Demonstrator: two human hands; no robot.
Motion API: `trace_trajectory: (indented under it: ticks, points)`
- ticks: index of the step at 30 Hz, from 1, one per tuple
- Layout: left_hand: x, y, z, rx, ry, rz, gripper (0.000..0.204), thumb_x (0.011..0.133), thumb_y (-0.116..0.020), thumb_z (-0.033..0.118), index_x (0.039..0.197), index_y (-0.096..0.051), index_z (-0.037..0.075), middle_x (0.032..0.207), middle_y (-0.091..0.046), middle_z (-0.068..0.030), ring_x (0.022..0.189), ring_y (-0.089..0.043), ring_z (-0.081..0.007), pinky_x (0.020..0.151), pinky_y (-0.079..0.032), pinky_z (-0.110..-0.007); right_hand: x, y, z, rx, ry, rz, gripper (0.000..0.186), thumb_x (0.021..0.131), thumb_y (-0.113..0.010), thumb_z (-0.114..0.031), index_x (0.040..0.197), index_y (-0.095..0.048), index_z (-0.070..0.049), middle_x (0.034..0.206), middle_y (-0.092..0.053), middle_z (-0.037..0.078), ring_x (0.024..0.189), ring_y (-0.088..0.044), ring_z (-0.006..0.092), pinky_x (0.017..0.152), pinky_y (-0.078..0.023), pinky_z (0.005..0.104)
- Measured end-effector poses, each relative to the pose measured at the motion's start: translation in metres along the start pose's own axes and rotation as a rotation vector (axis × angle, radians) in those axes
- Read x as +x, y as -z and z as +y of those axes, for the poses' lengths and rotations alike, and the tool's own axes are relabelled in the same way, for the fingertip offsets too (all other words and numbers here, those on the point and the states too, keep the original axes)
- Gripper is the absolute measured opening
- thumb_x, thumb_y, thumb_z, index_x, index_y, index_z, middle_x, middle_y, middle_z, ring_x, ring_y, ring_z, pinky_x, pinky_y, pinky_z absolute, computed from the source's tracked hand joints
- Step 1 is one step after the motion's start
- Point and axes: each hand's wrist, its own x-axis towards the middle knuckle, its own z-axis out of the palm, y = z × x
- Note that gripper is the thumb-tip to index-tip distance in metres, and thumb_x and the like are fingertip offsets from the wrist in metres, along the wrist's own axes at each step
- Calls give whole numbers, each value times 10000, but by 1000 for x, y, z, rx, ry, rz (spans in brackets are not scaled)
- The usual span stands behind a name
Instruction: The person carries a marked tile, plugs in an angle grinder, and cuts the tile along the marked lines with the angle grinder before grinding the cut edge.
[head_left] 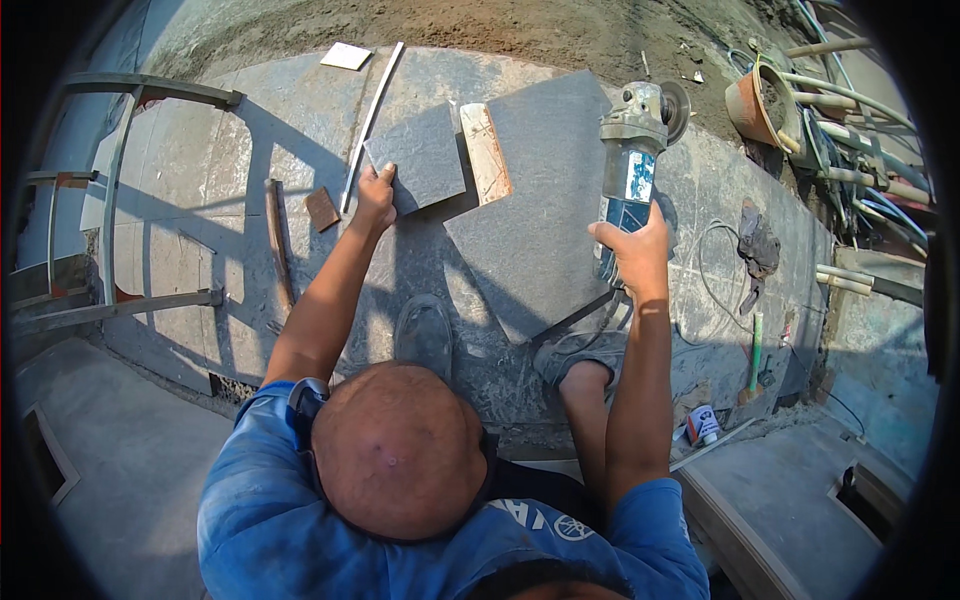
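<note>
My left hand (376, 198) pinches the near-left edge of a small grey tile (420, 160), thumb on top and the other fingers partly hidden. My right hand (636, 245) is wrapped round the body of a blue angle grinder (627, 185). The grinder points away from me, its cutting disc (678, 112) at the far end, clear of the small tile. Under and beside the grinder lies a large dark grey tile (540, 220), with one corner notched out. A whitish tile strip (487, 155) rests by the small tile, along the large tile's edge.
A thin white strip (372, 125), a wooden stick (278, 240) and a brown scrap (322, 210) lie to the left. An orange bucket (757, 105) and several pipes (850, 135) stand far right. A cable (705, 270) loops near a dark rag (758, 245). Metal frames (120, 200) line the left.
</note>
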Motion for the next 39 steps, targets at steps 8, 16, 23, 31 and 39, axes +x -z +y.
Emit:
trace_trajectory:
  ticks: [8,16,23,31,39]
  points:
    - [-18,47,17,435,96,257,384,953,-587,159,1263,-484,-42,1127,-611,-162,998,-615,-252,891,-508,-389,-40,28,27,244,-109,95,464,657,-772,-32,1062,-548,-15,826,-611,39,672,-594,130,613,-496,278]
    - [-26,52,14,1388,-108,414,655,817,-703,295,1325,-457,-38,1216,-547,-301,1141,-523,-443,1021,-403,-457,-64,28,15,319,-127,158,464,661,-754,-21,1075,-545,-10,812,-614,48,659,-598,139,615,-497,278]
    - [-76,-29,28,1380,-351,65,648,824,-731,356,1285,-487,-29,1193,-550,-229,1114,-539,-335,978,-425,-419,-74,21,11,457,-63,89,473,667,-739,14,1091,-529,-4,844,-609,57,662,-596,139,609,-503,280]
    - [-176,-206,30,20,461,-1097,989,725,-853,173,1482,-232,29,1329,-447,-87,1241,-455,-201,1043,-398,-336,-75,-20,-6,746,56,-6,451,694,-706,22,1102,-515,0,865,-619,56,704,-621,140,645,-519,272]
    - [-150,-235,41,472,-82,-1023,1296,643,-875,306,1525,13,-28,1323,-495,-271,1207,-532,-306,1007,-428,-343,-51,-9,-32,665,101,-63,568,706,-696,-65,1229,-486,7,1039,-580,80,903,-600,160,825,-506,310]
